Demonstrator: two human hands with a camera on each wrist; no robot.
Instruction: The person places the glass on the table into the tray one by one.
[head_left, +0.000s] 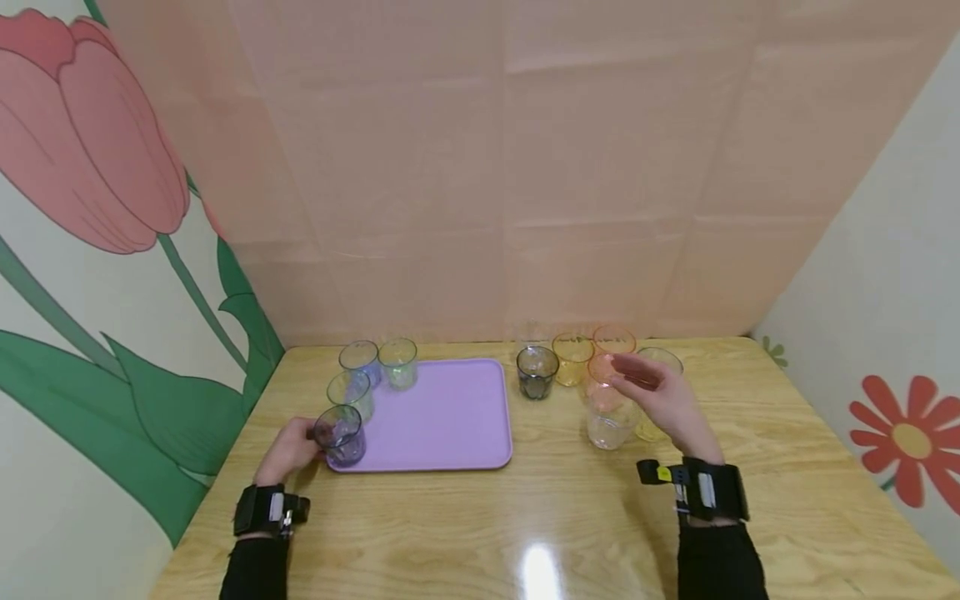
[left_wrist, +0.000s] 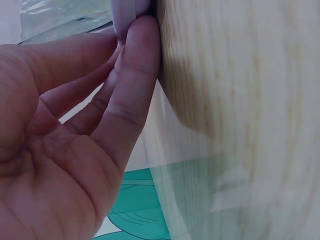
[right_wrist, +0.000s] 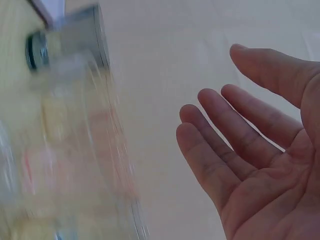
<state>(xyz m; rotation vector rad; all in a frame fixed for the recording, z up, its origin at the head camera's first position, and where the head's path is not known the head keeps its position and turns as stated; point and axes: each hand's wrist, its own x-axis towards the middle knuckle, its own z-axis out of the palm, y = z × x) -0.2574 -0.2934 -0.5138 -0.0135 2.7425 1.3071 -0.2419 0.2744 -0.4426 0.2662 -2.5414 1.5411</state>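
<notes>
Head view first: the lavender tray [head_left: 450, 421] sits left of centre on the worktop [head_left: 420, 533], towards its back edge, with the purple tumbler [head_left: 342, 440] at the tray's near-left corner. The left hand [head_left: 288, 450] is right there at that corner, while the right hand [head_left: 667, 404] hovers over a cluster to the tray's right — the grey tumbler [head_left: 537, 375] at its left, the clear tumbler [head_left: 609, 428] nearest the front edge. These look like glass: hard, slippery, breakable, probably light, best taken round the sides. The tray seems stiff and light, surest by its rim.

Left wrist now: thumb and fingers pinch the tray's edge, down by the worktop.

Over to the right wrist — fingers spread, nothing held, blurred tumblers off to one side.
</notes>
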